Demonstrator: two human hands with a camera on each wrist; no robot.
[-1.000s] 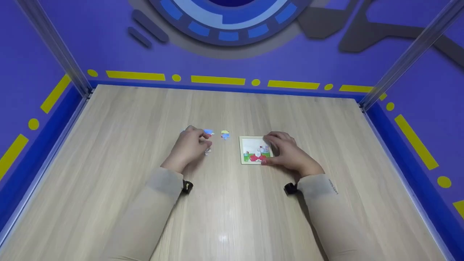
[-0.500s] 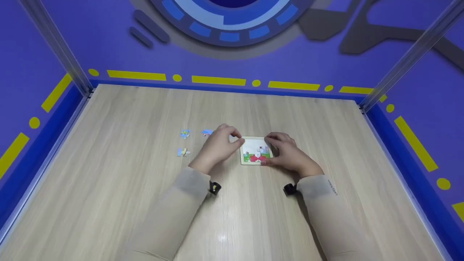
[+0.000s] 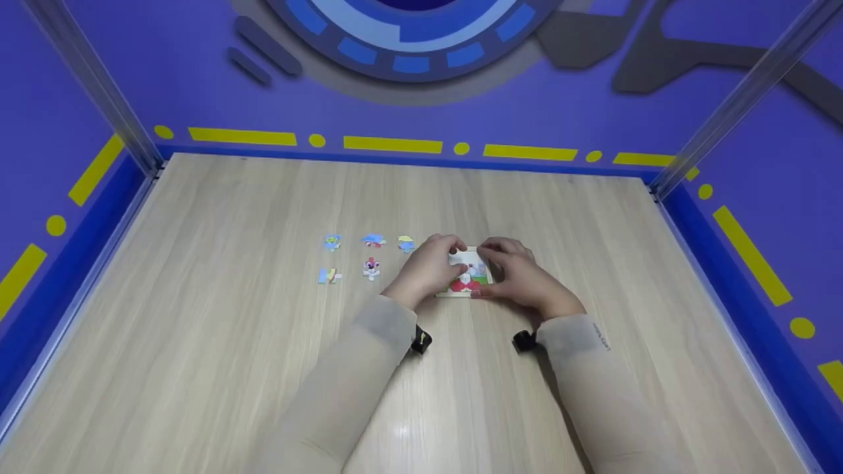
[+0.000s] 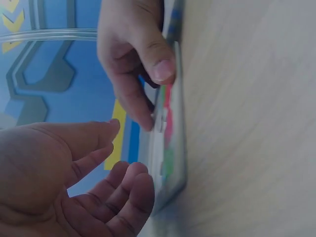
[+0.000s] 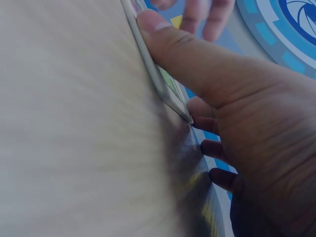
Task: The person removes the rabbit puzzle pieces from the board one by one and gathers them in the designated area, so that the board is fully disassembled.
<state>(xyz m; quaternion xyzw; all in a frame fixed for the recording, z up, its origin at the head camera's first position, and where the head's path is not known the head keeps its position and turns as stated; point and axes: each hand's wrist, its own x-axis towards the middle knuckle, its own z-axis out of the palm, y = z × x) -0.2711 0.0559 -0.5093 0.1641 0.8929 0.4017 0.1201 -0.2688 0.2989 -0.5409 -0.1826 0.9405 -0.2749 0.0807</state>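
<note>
- Fingers [image 3: 442,245] of the left hand [image 3: 428,268] are loosely bent over the left part of the puzzle board [image 3: 471,280]; in the left wrist view they hold nothing.
- Five loose puzzle pieces lie on the desk [image 3: 230,276] to the left of this hand: a blue-green piece [image 3: 332,242], a blue-yellow piece [image 3: 329,276], a blue-red piece [image 3: 373,240], a white-pink piece [image 3: 372,268] and a yellow-blue piece [image 3: 406,243] just beside the hand.
- Flat on the desk, the puzzle board sits between both hands.
- On the right, the right hand [image 3: 520,276] grips the board's right edge, thumb at the near corner, fingertips on top.
</note>
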